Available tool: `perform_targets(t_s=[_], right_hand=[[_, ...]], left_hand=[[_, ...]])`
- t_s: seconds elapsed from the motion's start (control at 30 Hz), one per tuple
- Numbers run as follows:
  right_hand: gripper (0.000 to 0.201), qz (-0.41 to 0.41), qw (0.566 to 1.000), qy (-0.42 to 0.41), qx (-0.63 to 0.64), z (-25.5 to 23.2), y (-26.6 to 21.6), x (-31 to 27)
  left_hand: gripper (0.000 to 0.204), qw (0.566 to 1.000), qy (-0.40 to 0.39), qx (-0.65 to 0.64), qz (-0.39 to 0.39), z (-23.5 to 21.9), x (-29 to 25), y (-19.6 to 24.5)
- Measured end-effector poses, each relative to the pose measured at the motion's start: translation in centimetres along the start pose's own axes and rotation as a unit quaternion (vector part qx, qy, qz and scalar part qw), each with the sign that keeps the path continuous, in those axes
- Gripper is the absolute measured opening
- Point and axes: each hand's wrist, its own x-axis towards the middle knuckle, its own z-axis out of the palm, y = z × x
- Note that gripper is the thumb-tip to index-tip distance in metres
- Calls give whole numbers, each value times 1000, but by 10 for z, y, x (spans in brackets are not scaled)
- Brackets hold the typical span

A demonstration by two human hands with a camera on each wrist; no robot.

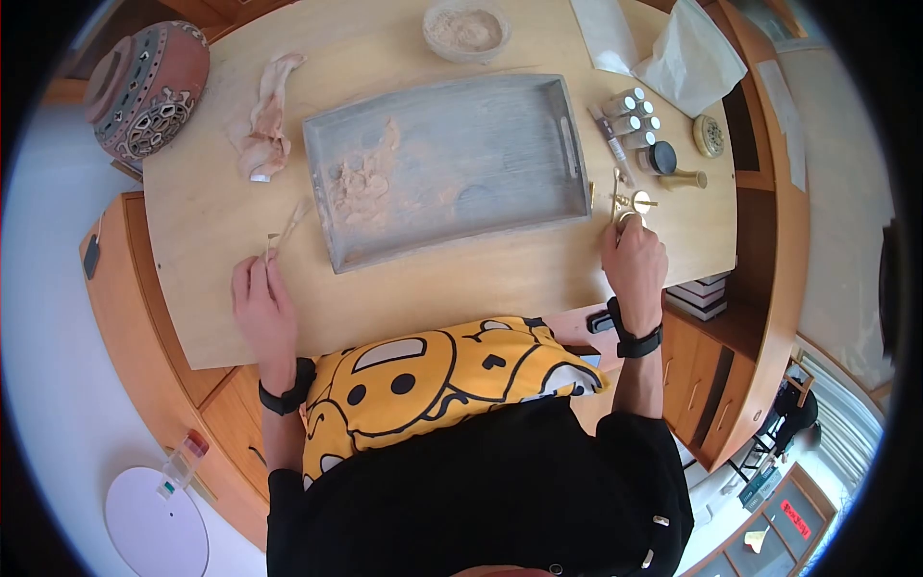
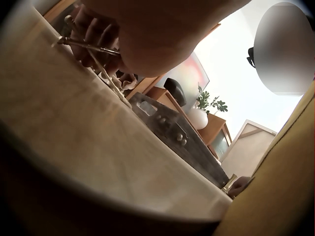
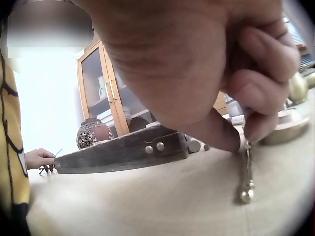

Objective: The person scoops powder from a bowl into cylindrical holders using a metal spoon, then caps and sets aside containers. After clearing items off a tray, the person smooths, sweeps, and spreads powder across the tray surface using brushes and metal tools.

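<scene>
My left hand (image 1: 264, 303), at the tray's near left corner, pinches a thin metal tool (image 2: 93, 46). A slender pale stick (image 2: 110, 78) crosses it in the left wrist view. On the right, the thumb and fingers of my right hand (image 1: 636, 264) pinch a slim brass rod (image 3: 248, 182) with a ball-shaped end, low over the tabletop; its upper part is hidden by the fingers. Just beyond that hand lie a small round brass piece (image 1: 641, 202) and another thin brass tool (image 1: 616, 192). Between the hands stands a grey wooden tray (image 1: 519, 144) with pinkish-beige powder (image 1: 361, 192) spread over its left part.
Several white-capped vials (image 1: 642, 139), a black-lidded jar (image 1: 660, 158), a small brass vase (image 1: 687, 180) and a round brass lid (image 1: 709, 137) crowd the right side. Behind the tray is a powder bowl (image 1: 447, 54). A stained cloth (image 1: 264, 125) and patterned pot (image 1: 159, 91) sit left.
</scene>
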Motion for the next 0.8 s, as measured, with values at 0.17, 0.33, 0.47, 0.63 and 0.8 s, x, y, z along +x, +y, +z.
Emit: perform_targets(t_s=[0.17, 0.33, 0.47, 0.63, 0.8], right_hand=[[23, 9, 999, -25, 33, 6, 5, 6], [26, 9, 992, -73, 106, 0, 12, 12], [24, -16, 984, -111, 136, -1, 19, 20], [26, -26, 993, -71, 91, -4, 6, 18], [29, 21, 972, -187, 139, -25, 4, 17]], left_hand=[[18, 998, -25, -30, -51, -3, -2, 1], [20, 991, -30, -87, -93, -10, 2, 5], [23, 984, -33, -128, -119, -21, 10, 11], [23, 975, -45, -166, -139, -27, 14, 11], [20, 963, -138, -183, -142, -38, 18, 16]])
